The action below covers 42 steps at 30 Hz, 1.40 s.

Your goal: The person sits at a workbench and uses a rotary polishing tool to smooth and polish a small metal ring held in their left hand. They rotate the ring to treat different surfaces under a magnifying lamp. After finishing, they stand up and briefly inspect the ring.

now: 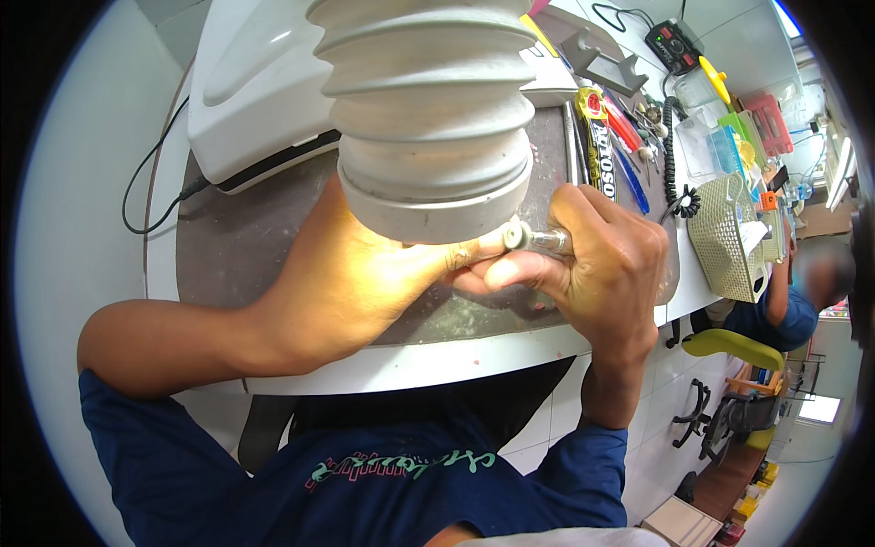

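My right hand (611, 251) is closed round a slim metal rotary handpiece (552, 241), whose small round greyish tip (518, 236) points left. My left hand (365, 287) reaches in from the left, its thumb stretched toward that tip and meeting the right fingertips. The left fingers are mostly hidden under the wide mouth of a ribbed white suction hose (428, 118), and whatever they pinch cannot be made out. Both hands are above a dark grey mat (232, 242) near the front of the white bench (437, 365).
A white machine housing (260, 91) with a black cable (150, 196) stands left. To the right lie a yellow-and-black package (597, 146), a blue-handled tool (632, 180) and a pale basket (725, 242). A black control box (673, 47) sits behind. Another person (793, 310) sits at far right.
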Each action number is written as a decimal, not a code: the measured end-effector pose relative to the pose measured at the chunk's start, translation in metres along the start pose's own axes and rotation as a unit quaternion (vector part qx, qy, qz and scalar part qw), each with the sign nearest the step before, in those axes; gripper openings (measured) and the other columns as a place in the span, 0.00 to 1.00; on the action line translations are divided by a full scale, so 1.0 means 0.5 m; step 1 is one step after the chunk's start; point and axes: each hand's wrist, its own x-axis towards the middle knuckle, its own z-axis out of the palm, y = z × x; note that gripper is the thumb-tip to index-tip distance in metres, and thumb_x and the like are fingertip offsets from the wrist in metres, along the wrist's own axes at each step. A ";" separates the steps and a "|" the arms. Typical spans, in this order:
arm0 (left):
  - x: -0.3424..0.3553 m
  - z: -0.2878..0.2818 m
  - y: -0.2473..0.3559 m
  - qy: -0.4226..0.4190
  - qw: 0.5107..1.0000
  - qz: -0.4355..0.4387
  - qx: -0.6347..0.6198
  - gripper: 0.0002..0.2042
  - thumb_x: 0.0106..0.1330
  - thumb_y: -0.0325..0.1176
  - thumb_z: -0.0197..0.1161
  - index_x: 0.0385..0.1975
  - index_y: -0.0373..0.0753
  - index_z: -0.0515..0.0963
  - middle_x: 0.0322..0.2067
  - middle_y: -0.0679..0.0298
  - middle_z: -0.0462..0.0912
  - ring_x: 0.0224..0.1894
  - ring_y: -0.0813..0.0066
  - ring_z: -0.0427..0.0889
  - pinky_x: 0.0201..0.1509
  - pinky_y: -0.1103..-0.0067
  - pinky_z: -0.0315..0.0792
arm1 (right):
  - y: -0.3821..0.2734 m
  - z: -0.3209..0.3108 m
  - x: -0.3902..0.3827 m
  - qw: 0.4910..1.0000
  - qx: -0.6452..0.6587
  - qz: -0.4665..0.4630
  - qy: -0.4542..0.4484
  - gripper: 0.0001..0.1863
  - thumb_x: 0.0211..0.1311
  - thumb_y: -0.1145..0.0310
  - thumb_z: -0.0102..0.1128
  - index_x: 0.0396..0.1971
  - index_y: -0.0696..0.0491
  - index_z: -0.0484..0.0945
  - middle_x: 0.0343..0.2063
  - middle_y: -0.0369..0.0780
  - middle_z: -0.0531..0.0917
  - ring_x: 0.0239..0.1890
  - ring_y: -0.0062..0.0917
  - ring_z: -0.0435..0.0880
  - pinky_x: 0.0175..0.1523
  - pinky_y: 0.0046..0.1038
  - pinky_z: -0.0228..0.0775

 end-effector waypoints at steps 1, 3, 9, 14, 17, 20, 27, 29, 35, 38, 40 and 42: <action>0.000 0.001 -0.002 0.004 1.000 0.004 -0.006 0.09 0.69 0.28 0.62 0.44 0.30 0.79 0.39 0.61 0.83 0.39 0.79 0.82 0.45 0.81 0.78 | 0.000 0.002 0.000 1.000 0.004 0.002 0.000 0.36 0.37 0.31 0.66 0.14 0.51 0.64 0.11 0.33 0.66 0.11 0.23 0.71 0.16 0.27 0.58; -0.002 0.003 -0.007 0.012 1.000 0.011 -0.020 0.09 0.69 0.28 0.62 0.44 0.30 0.79 0.38 0.62 0.83 0.39 0.79 0.82 0.45 0.81 0.78 | 0.000 0.001 -0.001 1.000 0.005 0.004 -0.005 0.36 0.37 0.31 0.66 0.14 0.51 0.64 0.11 0.33 0.66 0.11 0.24 0.71 0.16 0.27 0.58; 0.002 0.006 -0.017 0.020 0.999 0.029 -0.015 0.09 0.69 0.28 0.62 0.44 0.30 0.79 0.38 0.62 0.83 0.39 0.79 0.82 0.45 0.81 0.78 | 0.002 0.000 -0.002 1.000 0.001 0.007 -0.006 0.36 0.37 0.31 0.67 0.14 0.51 0.65 0.12 0.33 0.66 0.11 0.24 0.72 0.17 0.27 0.59; -0.001 0.003 -0.004 -0.001 0.999 -0.015 -0.042 0.10 0.69 0.28 0.61 0.45 0.30 0.78 0.38 0.61 0.83 0.39 0.78 0.82 0.46 0.81 0.78 | 0.001 -0.003 -0.002 1.000 -0.008 -0.012 -0.015 0.36 0.38 0.31 0.66 0.14 0.51 0.65 0.12 0.33 0.67 0.12 0.24 0.72 0.17 0.26 0.59; 0.001 0.002 -0.011 -0.003 0.999 0.003 -0.040 0.10 0.70 0.28 0.61 0.45 0.29 0.77 0.38 0.61 0.83 0.39 0.77 0.83 0.46 0.81 0.78 | 0.001 0.001 -0.001 1.000 0.003 0.004 0.000 0.36 0.38 0.31 0.66 0.14 0.51 0.65 0.12 0.33 0.67 0.12 0.24 0.72 0.17 0.27 0.59; 0.000 0.001 -0.013 0.001 1.000 0.012 -0.025 0.10 0.70 0.29 0.60 0.46 0.29 0.77 0.38 0.60 0.83 0.38 0.77 0.83 0.46 0.81 0.78 | 0.002 -0.001 -0.001 1.000 -0.002 -0.010 -0.015 0.35 0.38 0.31 0.66 0.15 0.51 0.65 0.12 0.33 0.66 0.12 0.24 0.73 0.17 0.27 0.59; 0.000 0.006 -0.009 -0.005 0.992 0.007 -0.124 0.11 0.70 0.29 0.61 0.47 0.29 0.77 0.37 0.60 0.83 0.37 0.78 0.83 0.44 0.82 0.78 | 0.006 -0.001 -0.007 1.000 -0.010 0.017 0.011 0.35 0.36 0.32 0.68 0.14 0.51 0.65 0.11 0.33 0.65 0.12 0.23 0.70 0.17 0.27 0.57; -0.001 0.006 -0.009 0.001 0.994 0.007 -0.111 0.11 0.70 0.29 0.61 0.47 0.29 0.77 0.38 0.61 0.83 0.37 0.78 0.83 0.43 0.82 0.78 | 0.005 -0.001 -0.006 1.000 -0.008 0.017 0.009 0.35 0.36 0.32 0.68 0.14 0.51 0.64 0.11 0.33 0.65 0.12 0.23 0.69 0.17 0.27 0.56; 0.003 0.006 -0.018 0.019 0.999 0.049 -0.011 0.10 0.70 0.28 0.61 0.46 0.30 0.77 0.39 0.61 0.83 0.39 0.79 0.82 0.43 0.82 0.78 | 0.002 -0.001 -0.004 1.000 -0.007 0.009 0.004 0.36 0.36 0.31 0.67 0.14 0.51 0.64 0.11 0.33 0.65 0.12 0.23 0.70 0.17 0.27 0.57; 0.001 0.008 -0.025 0.030 0.999 0.040 0.000 0.11 0.70 0.28 0.61 0.46 0.29 0.77 0.40 0.61 0.83 0.41 0.78 0.82 0.45 0.82 0.78 | -0.005 -0.006 -0.005 0.999 -0.010 0.042 -0.029 0.37 0.39 0.29 0.62 0.17 0.54 0.69 0.13 0.37 0.69 0.15 0.29 0.71 0.21 0.30 0.62; -0.002 0.008 -0.024 0.030 0.999 0.026 -0.015 0.11 0.70 0.28 0.61 0.47 0.29 0.76 0.41 0.60 0.83 0.42 0.78 0.82 0.46 0.81 0.79 | -0.004 -0.006 -0.005 0.999 -0.005 0.040 -0.029 0.37 0.39 0.29 0.62 0.17 0.55 0.69 0.13 0.38 0.69 0.15 0.30 0.71 0.21 0.30 0.62; -0.002 0.006 -0.020 0.015 0.999 0.019 -0.035 0.12 0.70 0.28 0.61 0.49 0.29 0.76 0.41 0.59 0.83 0.43 0.77 0.83 0.48 0.81 0.79 | -0.001 -0.003 -0.006 0.999 -0.013 0.031 -0.021 0.37 0.37 0.29 0.64 0.16 0.53 0.67 0.13 0.36 0.68 0.14 0.28 0.71 0.19 0.29 0.61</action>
